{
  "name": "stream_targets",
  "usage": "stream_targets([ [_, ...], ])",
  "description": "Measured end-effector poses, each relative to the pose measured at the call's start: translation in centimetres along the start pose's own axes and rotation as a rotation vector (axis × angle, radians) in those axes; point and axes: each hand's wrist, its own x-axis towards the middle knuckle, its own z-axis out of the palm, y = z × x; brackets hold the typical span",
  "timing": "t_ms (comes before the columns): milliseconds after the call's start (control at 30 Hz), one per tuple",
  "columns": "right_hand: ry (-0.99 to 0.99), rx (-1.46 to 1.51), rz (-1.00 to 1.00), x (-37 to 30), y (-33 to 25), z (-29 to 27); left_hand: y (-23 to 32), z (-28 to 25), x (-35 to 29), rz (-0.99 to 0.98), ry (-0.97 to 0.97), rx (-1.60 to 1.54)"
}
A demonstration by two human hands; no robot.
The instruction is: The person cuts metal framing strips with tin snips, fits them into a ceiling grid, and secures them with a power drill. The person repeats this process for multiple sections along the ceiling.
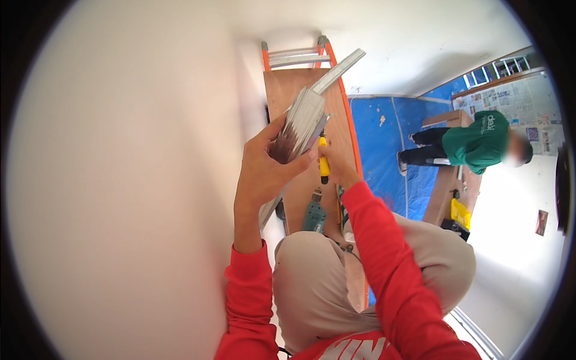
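Note:
My left hand point(261, 165) grips a long grey metal channel strip point(309, 114), holding it up near the white wall point(120, 180). The strip's far end point(345, 66) points up and to the right. My right hand point(339, 168) is closed on a yellow-handled tool point(323, 161) just below the strip, its tip hidden behind the metal. Both arms wear red sleeves. My knees in beige trousers point(312, 282) show beneath them.
I am up on a wooden plank point(294, 90) laid on an orange ladder scaffold point(297, 57). A teal power drill point(314, 215) lies on the plank. Far below, a person in a green shirt point(480, 144) stands by a wooden workbench on blue floor sheeting point(384, 156).

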Motion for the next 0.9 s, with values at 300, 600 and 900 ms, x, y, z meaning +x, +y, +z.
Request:
stream_targets([
  [300, 0.048, 0.31, -0.298, -22.9, -9.5, 2.6, 5.8, 1.3, -1.2, 0.12, -0.036, 0.087],
  [600, 0.155, -0.497, -0.363, -48.7, -15.1, -0.1, 14.3, 4.3, -3.6, 0.323, -0.098, 0.122],
  [900, 0.469, -0.973, -0.537, -58.0, -14.6, -0.7, 18.8, 6.1, -7.3, 0.405, -0.189, 0.035],
])
